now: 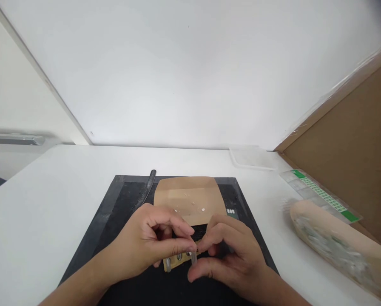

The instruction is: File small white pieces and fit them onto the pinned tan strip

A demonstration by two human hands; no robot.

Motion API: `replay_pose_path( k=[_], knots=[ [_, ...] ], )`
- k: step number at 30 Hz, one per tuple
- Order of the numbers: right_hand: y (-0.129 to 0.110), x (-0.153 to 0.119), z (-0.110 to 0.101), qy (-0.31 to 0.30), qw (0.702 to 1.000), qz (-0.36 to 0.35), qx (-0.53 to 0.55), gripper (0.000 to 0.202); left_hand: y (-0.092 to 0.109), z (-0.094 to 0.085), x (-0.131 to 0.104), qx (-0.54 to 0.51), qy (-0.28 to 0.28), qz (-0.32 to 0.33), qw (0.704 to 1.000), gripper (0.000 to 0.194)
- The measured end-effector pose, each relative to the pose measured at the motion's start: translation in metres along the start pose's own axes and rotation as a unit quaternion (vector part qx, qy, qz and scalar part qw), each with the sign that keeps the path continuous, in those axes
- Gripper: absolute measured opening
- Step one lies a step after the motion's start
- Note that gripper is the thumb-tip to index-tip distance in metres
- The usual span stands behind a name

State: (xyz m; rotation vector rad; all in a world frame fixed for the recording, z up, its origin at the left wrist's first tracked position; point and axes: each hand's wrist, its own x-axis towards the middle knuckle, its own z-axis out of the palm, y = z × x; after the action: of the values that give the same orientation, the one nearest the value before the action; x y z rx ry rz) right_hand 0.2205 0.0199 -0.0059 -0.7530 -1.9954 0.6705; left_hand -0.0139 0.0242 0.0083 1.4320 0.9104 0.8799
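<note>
My left hand (pixel 160 238) is closed in a pinch, thumb and forefinger tips meeting above a narrow yellowish strip (pixel 174 266). What sits between those tips is too small to make out. Close against them, my right hand (pixel 230 250) has its thumb and forefinger curled around a small translucent cylinder (pixel 194 258). A similar cylinder (pixel 168 265) is at the strip's left end, and a small shiny metal piece (pixel 179 256) is set along it. My right fingers hide the strip's far end.
Beneath the hands lies a black mat (pixel 98 229) bearing a tan sheet (pixel 187 195) with white crumbs and a dark curved tool (pixel 150 180). To the right are a tan tray (pixel 308 208) of clear bags, a green-labelled plastic case (pixel 321 195) and a clear lid (pixel 251 157). A cardboard panel (pixel 346 123) borders the right.
</note>
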Motion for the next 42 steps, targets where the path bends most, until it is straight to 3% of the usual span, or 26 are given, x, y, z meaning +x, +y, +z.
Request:
replay_pose_path(
  k=[13,20,26,42],
  knots=[
    [-0.0064,0.0053,0.0019,0.008,1.0,-0.006,-0.021,0.032,-0.004,-0.0014,-0.0025,0.046,-0.041,0.04,0.997,0.012],
    [-0.0061,0.0033,0.0015,-0.002,0.999,-0.007,-0.036,0.028,-0.0081,-0.0021,0.0015,-0.027,-0.038,-0.025,0.999,0.019],
    [-0.0052,0.0025,0.0042,0.018,0.999,-0.026,-0.031,0.024,-0.006,-0.0019,-0.0001,-0.065,-0.069,-0.113,0.989,0.034],
    [-0.0041,0.0002,0.0034,0.038,0.998,-0.023,-0.048,0.022,-0.0065,-0.0031,0.0043,-0.076,-0.046,-0.109,0.99,0.042]
  ],
)
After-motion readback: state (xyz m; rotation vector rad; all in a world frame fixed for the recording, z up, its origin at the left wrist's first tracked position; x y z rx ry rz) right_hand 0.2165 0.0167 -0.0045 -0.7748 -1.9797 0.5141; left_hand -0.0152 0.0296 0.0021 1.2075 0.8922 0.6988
